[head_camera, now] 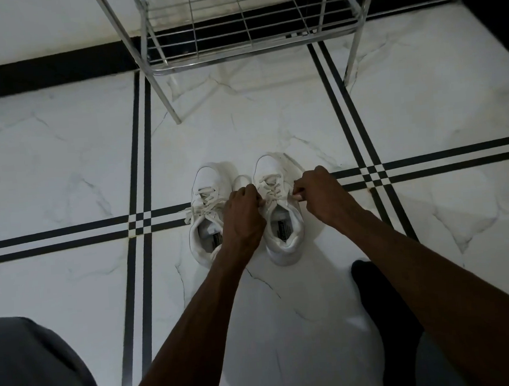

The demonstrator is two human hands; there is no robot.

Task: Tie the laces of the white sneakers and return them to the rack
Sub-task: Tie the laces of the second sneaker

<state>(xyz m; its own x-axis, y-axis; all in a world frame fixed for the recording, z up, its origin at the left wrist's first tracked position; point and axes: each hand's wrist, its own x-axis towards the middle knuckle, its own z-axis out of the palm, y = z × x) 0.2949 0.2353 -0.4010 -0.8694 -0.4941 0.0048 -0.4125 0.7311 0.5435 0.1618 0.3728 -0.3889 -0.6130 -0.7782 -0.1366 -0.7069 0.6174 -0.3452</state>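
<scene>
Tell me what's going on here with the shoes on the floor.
A person is crouched over a pair of white sneakers on the marble floor, in front of a metal shoe rack. The left hand and right hand each pinch a lace end of the right-side sneaker, pulling them apart. The left-side sneaker shows a bow. Neither shoe is on the rack.

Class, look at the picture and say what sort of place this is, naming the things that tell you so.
Probably a home entryway or hallway. A metal shoe rack stands against the wall, the floor is polished white marble-look tile with black stripes, and a pair of white sneakers sits on it being laced.
</scene>
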